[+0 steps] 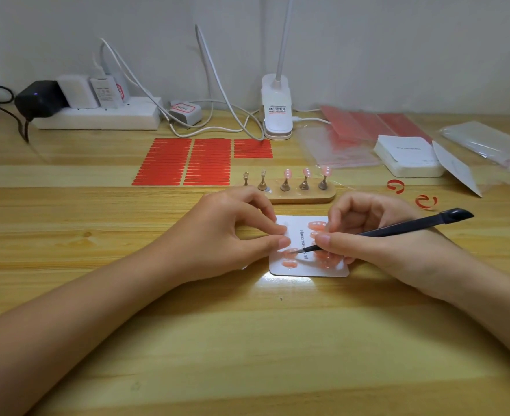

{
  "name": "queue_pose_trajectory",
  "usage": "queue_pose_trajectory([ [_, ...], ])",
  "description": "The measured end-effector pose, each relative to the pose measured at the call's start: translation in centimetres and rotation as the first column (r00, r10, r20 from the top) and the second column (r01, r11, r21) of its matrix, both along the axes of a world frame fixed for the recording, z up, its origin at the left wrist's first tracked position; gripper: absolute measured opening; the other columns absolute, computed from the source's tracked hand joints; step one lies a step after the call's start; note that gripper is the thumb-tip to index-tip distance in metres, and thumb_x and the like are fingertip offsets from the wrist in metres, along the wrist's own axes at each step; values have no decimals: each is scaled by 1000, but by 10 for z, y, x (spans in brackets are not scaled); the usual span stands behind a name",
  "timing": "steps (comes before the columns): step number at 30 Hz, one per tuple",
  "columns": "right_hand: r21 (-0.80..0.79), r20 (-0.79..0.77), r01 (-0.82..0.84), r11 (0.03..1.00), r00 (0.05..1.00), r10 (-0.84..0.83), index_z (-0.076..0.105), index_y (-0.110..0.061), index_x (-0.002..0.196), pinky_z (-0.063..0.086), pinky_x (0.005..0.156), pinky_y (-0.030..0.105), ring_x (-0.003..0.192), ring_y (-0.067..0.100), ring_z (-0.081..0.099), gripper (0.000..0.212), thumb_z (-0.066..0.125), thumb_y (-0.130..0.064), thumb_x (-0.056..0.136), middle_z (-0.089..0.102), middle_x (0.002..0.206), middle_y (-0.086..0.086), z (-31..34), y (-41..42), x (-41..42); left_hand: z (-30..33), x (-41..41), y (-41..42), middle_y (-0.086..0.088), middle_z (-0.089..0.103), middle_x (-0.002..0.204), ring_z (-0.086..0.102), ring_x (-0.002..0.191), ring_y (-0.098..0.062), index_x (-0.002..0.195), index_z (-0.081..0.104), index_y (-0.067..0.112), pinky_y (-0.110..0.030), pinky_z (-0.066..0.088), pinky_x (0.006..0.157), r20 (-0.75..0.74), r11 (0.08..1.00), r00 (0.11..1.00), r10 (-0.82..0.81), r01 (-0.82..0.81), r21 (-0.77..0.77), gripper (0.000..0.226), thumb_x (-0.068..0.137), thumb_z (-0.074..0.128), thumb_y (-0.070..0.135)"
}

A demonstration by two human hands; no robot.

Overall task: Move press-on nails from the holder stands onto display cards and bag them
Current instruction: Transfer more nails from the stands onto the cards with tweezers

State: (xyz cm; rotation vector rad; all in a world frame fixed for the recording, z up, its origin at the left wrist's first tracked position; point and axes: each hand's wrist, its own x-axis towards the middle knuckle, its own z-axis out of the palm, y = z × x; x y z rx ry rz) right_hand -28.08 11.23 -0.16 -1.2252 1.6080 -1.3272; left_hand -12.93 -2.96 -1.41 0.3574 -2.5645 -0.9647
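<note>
Three pink nails (306, 172) sit on the stands of the wooden holder (301, 196) just behind the hands, while two stands at its left end are bare. Several more nails already lie on the white card (307, 270), which rests flat on the desk (247, 340) between the two hands. The left hand (232, 232) has its fingers curled, with fingertip and thumb pressing on the card's left edge, apparently to keep it from sliding. The right hand (367, 235) pinches dark tweezers (397, 228) like a pen; their tip touches a nail (291, 251) near the card's lower left, probably to seat it or nudge it straight on its sticky spot. Using the tweezers likely keeps fingers off the finished surface.

Red adhesive strips (187, 162) lie on sheets behind the holder, within easy reach. A stack of blank cards (406, 156) and clear bags (337, 145) wait at the right rear, so bagging seems not yet begun. Two curled red peelings (409, 193) lie near the tweezers' back end.
</note>
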Motion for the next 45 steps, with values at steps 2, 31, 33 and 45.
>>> queue_pose_trajectory([
  [2,-3,-5,0,1000,1000,0,56,-13,67,50,48,18,52,12,63,16,72,-13,65,68,61,6,0,0,1,1,-1,2,12,62,88,57,83,-3,83,76,26,-20,42,76,-10,999,1000,23,-22,26,32,66,61,49],
  [31,-211,-32,270,940,959,-282,60,-25,66,42,39,18,41,16,53,26,58,-51,69,69,61,7,-3,6,2,0,-1,15,11,59,82,54,80,-2,72,74,19,-39,39,87,-53,988,988,146,-148,-42,25,86,61,35],
  [33,-259,-79,289,922,945,-318,57,-24,74,41,39,17,37,14,54,36,48,-58,79,71,65,4,-4,7,3,1,2,16,10,59,83,53,79,-3,76,75,19,-35,36,86,-34,981,992,125,-129,-148,30,85,53,38],
  [45,-302,-658,77,950,705,-266,62,-35,80,46,60,24,64,2,63,18,48,-40,90,68,69,-12,-15,12,-6,7,12,31,2,54,62,50,55,-21,61,69,17,-34,42,62,58,780,998,24,18,-626,38,85,44,32],
])
